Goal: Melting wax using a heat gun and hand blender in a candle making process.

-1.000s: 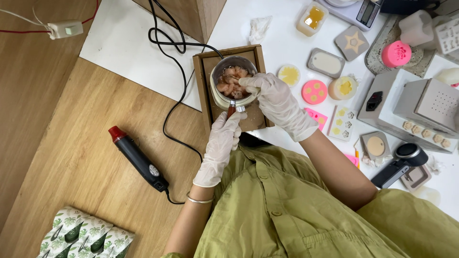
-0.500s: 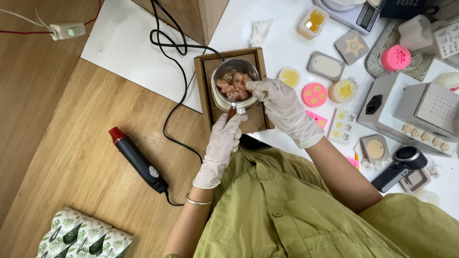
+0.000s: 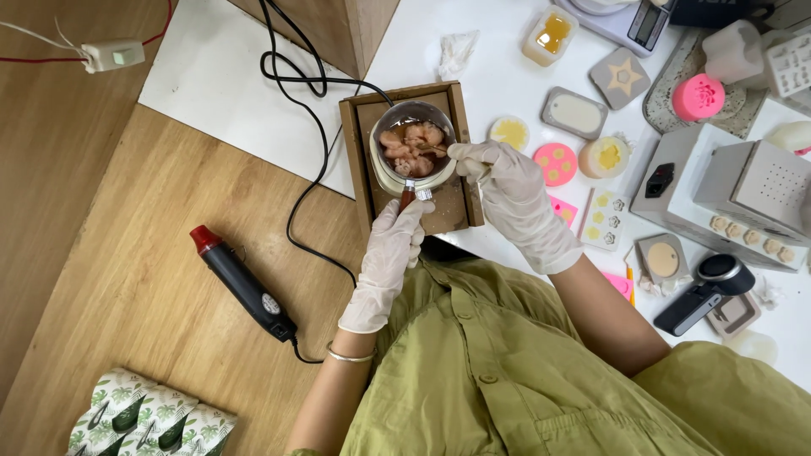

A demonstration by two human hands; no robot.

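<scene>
Far left, top: small white switch box (image 3: 112,55) on a red and white wire, lying on the wooden floor (image 3: 127,253)

Lower left corner: packets (image 3: 144,422) printed with green leaves

Left of centre: black heat gun (image 3: 245,283) with a red tip, lying on the floor, its black cable (image 3: 296,127) looping up across a white board (image 3: 220,76)

Centre: left hand (image 3: 390,253), in a white glove, fingers curled shut around the dark red handle (image 3: 408,198) of a small metal pot (image 3: 414,156); a thin bangle (image 3: 351,357) on the wrist

The pot stands on a dark wooden tray (image 3: 363,160) at the edge of the white table (image 3: 490,76) and holds pinkish-beige lumps (image 3: 410,148)

Just right of the pot: right hand (image 3: 507,190), also gloved, fingers bunched together at the pot's rim, pinching a thin stick (image 3: 438,149) whose end lies among the lumps; exactly how the stick is gripped cannot be told

Further right on the table: crumpled tissue (image 3: 456,51), small jar of amber liquid (image 3: 549,34), round yellow and pink moulded pieces (image 3: 555,163), grey star mould (image 3: 623,78), pink flower-shaped piece (image 3: 698,97)

Far right: white machine (image 3: 743,194) with a black switch, black handheld device (image 3: 705,291) below it

Foreground: olive green shirt (image 3: 507,371)
</scene>
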